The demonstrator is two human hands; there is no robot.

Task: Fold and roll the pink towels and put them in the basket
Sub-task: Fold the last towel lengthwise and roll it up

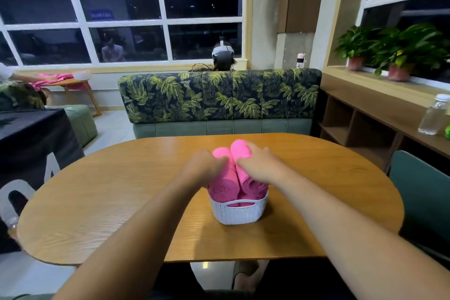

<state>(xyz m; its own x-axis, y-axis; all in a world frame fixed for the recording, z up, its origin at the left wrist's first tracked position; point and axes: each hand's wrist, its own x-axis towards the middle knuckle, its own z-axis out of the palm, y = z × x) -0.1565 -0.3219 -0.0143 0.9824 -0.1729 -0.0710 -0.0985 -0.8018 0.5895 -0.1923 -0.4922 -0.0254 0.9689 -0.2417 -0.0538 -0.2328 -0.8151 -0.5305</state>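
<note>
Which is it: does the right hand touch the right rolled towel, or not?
Touching. The head view shows the right hand curled over the right rolled towel, no gap visible.

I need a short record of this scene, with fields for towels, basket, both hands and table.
towels: left rolled pink towel and right rolled pink towel, side by side, sticking out above the rim
basket: white perforated plastic basket, on the table
left hand: holds the left towel
right hand: grips the right towel
table: oval wooden table
</note>
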